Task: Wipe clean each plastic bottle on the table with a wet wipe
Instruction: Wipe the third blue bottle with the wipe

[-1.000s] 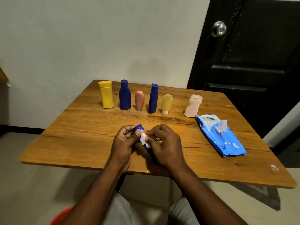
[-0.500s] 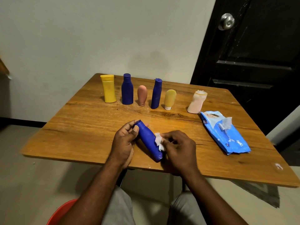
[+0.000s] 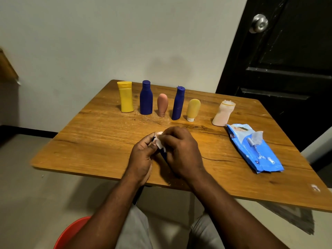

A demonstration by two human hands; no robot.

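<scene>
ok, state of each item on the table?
yellow bottle: upright, capped
wide blue bottle: upright, capped
pink tube: standing cap-down
slim blue bottle: upright, capped
yellow tube: standing cap-down
pale pink bottle: upright
wipe pack: lying flat, opened
held blue bottle: in left hand, mostly hidden
wet wipe: pressed on it by right hand

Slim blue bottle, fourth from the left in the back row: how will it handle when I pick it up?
The slim blue bottle probably tips easily: it is tall, narrow-based and looks tilted. It is likely light, being plastic, though its fill is hidden. Laid flat, its rounded body may roll on the table.
</scene>
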